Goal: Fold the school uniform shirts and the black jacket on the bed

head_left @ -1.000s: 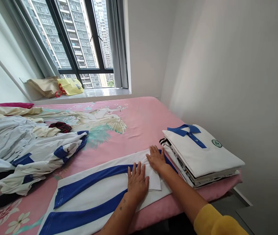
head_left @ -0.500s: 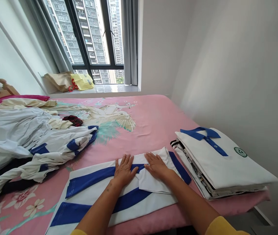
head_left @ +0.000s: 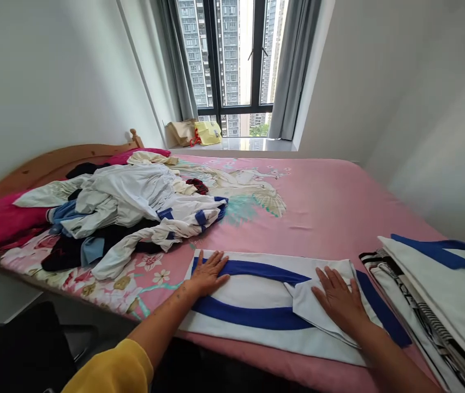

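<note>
Daylight comes through a tall, black-framed window [head_left: 236,60] at the far end of the room, with high-rise apartment towers [head_left: 195,49] beyond it and grey curtains [head_left: 293,65] at its sides. A tan paper bag [head_left: 181,132] and a yellow bag [head_left: 208,132] sit on the pale windowsill [head_left: 252,144]. Plain white walls [head_left: 44,82] flank the pink-sheeted bed [head_left: 322,202], which has a curved pine headboard [head_left: 64,161] along its left side.

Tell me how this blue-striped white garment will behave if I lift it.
The blue-striped white garment will probably be floppy: it lies flat on the pink bedsheet. It is likely light for its size. The folded flap under your right hand may slip open once released.
</note>
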`<action>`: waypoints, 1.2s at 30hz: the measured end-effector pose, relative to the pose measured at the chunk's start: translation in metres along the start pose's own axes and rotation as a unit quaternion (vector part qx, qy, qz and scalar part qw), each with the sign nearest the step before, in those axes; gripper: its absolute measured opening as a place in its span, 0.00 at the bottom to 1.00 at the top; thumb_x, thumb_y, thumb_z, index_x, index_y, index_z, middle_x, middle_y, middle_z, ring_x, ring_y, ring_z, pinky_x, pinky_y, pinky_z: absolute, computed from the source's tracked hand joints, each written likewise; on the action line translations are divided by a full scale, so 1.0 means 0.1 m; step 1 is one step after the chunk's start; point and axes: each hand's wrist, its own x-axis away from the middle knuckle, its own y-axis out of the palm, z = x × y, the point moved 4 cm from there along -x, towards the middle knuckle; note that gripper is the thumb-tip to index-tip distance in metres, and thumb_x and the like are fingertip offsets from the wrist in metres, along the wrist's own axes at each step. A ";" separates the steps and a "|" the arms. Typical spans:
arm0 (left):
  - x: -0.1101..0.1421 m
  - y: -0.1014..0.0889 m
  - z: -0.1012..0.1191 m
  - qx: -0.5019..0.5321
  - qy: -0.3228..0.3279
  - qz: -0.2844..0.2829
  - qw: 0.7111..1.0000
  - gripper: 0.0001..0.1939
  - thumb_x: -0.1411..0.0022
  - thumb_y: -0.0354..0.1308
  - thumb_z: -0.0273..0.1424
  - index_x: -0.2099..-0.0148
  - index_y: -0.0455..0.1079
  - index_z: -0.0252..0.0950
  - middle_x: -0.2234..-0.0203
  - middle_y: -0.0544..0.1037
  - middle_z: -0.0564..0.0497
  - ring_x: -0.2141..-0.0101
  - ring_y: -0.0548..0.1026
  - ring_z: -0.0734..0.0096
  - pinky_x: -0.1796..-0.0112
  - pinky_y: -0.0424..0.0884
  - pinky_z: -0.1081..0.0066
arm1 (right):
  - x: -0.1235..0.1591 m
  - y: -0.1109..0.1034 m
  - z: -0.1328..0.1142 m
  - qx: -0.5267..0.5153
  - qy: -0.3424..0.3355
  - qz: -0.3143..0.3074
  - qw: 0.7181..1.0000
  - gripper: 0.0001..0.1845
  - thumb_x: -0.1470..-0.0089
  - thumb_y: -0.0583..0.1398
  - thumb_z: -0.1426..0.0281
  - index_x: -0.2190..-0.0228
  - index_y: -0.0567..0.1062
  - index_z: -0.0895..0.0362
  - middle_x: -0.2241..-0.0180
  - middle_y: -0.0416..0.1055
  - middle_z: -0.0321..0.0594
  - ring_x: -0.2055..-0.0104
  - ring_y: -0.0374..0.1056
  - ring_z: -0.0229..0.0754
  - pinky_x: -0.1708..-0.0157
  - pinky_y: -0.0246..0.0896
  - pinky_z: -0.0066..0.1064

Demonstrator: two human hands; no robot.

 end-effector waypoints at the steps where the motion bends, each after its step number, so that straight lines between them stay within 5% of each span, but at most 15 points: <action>1: 0.07 -0.04 -0.22 0.019 -0.040 0.014 0.999 0.30 0.39 0.44 0.50 0.37 0.53 0.48 0.37 0.53 0.50 0.38 0.48 0.59 0.42 0.27 0.45 | 0.00 0.00 0.00 -0.002 0.002 0.003 1.000 0.34 0.43 0.41 0.51 0.39 0.52 0.52 0.37 0.45 0.40 0.35 0.38 0.46 0.40 0.22 0.55; 4: 0.29 -0.16 -0.73 0.061 -0.152 0.070 0.984 0.28 0.35 0.38 0.45 0.39 0.58 0.39 0.39 0.58 0.44 0.39 0.52 0.55 0.42 0.43 0.44 | 0.04 -0.12 -0.07 -0.027 0.013 0.043 0.999 0.33 0.42 0.40 0.52 0.41 0.55 0.54 0.38 0.50 0.42 0.35 0.39 0.48 0.41 0.25 0.58; 6: 0.47 -0.20 -0.87 0.066 -0.179 0.111 0.975 0.29 0.34 0.32 0.42 0.38 0.55 0.32 0.39 0.57 0.39 0.39 0.53 0.57 0.43 0.50 0.48 | 0.18 -0.29 -0.24 -0.063 -0.005 0.102 0.993 0.31 0.41 0.39 0.54 0.43 0.58 0.55 0.39 0.52 0.43 0.36 0.40 0.48 0.41 0.29 0.57; 9: 0.74 -0.18 -0.79 0.075 -0.138 0.152 0.976 0.25 0.35 0.39 0.41 0.41 0.60 0.36 0.41 0.62 0.43 0.41 0.57 0.63 0.42 0.55 0.58 | 0.54 -0.55 -0.71 -0.136 -0.118 0.166 0.970 0.25 0.41 0.44 0.58 0.48 0.66 0.54 0.42 0.58 0.42 0.37 0.44 0.48 0.40 0.38 0.50; 12: 0.95 -0.13 -0.57 0.064 -0.039 0.180 0.981 0.18 0.39 0.47 0.34 0.48 0.68 0.41 0.44 0.64 0.47 0.43 0.60 0.63 0.43 0.57 0.59 | 0.86 -0.72 -1.23 -0.177 -0.228 0.138 0.948 0.17 0.41 0.49 0.65 0.54 0.72 0.51 0.46 0.64 0.39 0.38 0.48 0.48 0.40 0.41 0.46; 16: 1.05 -0.16 -0.41 0.021 0.010 0.191 0.981 0.17 0.45 0.50 0.26 0.54 0.72 0.43 0.44 0.64 0.48 0.42 0.58 0.60 0.43 0.55 0.56 | 0.88 -0.76 -1.61 -0.186 -0.227 0.070 0.954 0.18 0.42 0.48 0.74 0.57 0.73 0.50 0.52 0.70 0.37 0.42 0.55 0.47 0.40 0.37 0.48; 27: 0.97 -0.36 -0.30 0.017 -0.004 0.129 0.992 0.09 0.52 0.51 0.24 0.67 0.69 0.37 0.66 0.71 0.47 0.60 0.68 0.63 0.56 0.64 0.64 | 0.58 -0.83 -1.68 -0.105 -0.201 0.008 0.974 0.09 0.50 0.53 0.75 0.69 0.72 0.55 0.65 0.69 0.41 0.56 0.60 0.46 0.40 0.28 0.49; 36: 0.93 -0.34 -0.39 0.070 -0.082 0.074 0.991 0.10 0.53 0.53 0.27 0.65 0.70 0.38 0.68 0.75 0.50 0.62 0.69 0.62 0.56 0.60 0.64 | 0.53 -0.85 -1.69 -0.132 -0.203 -0.003 0.970 0.09 0.51 0.51 0.74 0.68 0.70 0.55 0.71 0.69 0.36 0.62 0.62 0.43 0.41 0.26 0.51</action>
